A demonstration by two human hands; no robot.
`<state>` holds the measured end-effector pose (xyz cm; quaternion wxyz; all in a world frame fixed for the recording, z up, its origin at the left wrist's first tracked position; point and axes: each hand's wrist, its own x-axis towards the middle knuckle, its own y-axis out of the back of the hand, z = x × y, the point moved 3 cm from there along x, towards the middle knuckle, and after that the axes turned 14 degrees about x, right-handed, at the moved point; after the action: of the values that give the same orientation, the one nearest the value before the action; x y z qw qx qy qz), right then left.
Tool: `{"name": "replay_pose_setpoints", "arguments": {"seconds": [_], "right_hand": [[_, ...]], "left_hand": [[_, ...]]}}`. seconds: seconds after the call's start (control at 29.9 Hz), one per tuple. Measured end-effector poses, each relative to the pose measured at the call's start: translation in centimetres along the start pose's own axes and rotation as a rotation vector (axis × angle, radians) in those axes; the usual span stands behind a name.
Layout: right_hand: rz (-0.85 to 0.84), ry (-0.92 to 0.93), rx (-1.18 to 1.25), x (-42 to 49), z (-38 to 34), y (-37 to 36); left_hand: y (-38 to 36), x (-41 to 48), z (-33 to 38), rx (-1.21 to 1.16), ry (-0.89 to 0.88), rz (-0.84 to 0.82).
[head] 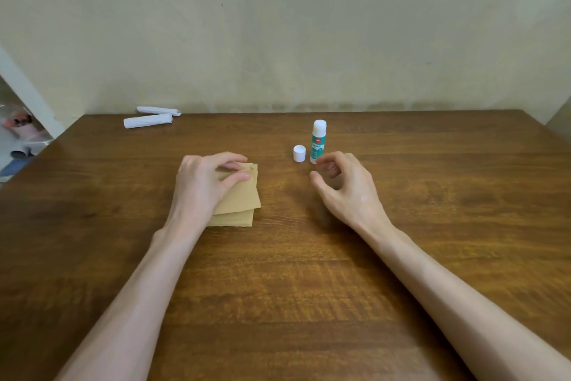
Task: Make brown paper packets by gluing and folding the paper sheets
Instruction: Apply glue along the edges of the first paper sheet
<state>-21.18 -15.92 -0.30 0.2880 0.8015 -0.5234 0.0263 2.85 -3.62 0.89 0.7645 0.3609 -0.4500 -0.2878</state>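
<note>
A small stack of brown paper sheets (239, 206) lies on the wooden table (309, 272), the top sheet skewed against the ones below. My left hand (205, 181) rests on the stack, its fingertips and thumb touching the top sheet near its far edge. A white and green glue stick (318, 141) stands upright and uncapped right of the stack. Its white cap (299, 153) stands just to its left. My right hand (346, 186) hovers close to the glue stick's base with fingers loosely curled, holding nothing.
Two white paper rolls (148, 120) lie at the table's far left edge by the wall. The beige wall runs along the table's back. Clutter sits on the floor beyond the table's left side.
</note>
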Motion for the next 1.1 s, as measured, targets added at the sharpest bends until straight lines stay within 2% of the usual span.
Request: {"name": "replay_pose_setpoints", "arguments": {"seconds": [0.13,0.2,0.33,0.4,0.47,0.57,0.67,0.77,0.87,1.1], "right_hand": [[-0.297,-0.118,0.232,-0.9,-2.1,-1.4],[-0.379,-0.218,0.400,-1.5,-3.1,-2.2],[-0.358,-0.441,0.671,-2.3,-4.2,-2.4],[-0.331,-0.468,0.720,-2.4,-3.9,-2.3],[-0.294,-0.472,0.683,-2.3,-3.0,-2.2],[-0.259,-0.494,0.494,-1.8,-1.6,-0.8],[-0.301,-0.454,0.326,-1.0,-0.6,1.3],[-0.369,-0.320,0.065,-0.1,0.2,3.1],[-0.390,-0.228,-0.131,0.2,0.8,4.3],[-0.368,-0.155,-0.181,0.4,1.5,4.8]], "left_hand": [[1.6,-0.2,2.7,-0.192,0.087,0.093],[1.8,-0.6,4.0,-0.245,0.076,0.138],[0.7,-1.8,5.9,-0.227,0.048,0.152],[-0.1,-2.2,6.3,-0.213,0.045,0.133],[-0.6,-2.5,6.6,-0.182,0.040,0.108],[-1.1,-2.2,6.6,-0.146,0.002,0.017],[-1.7,-2.2,6.5,-0.223,0.000,-0.178],[-2.4,-2.7,7.2,-0.185,-0.058,-0.344],[-2.8,-3.2,7.8,-0.116,-0.114,-0.387],[-3.4,-3.7,7.6,-0.003,-0.217,-0.409]]}}
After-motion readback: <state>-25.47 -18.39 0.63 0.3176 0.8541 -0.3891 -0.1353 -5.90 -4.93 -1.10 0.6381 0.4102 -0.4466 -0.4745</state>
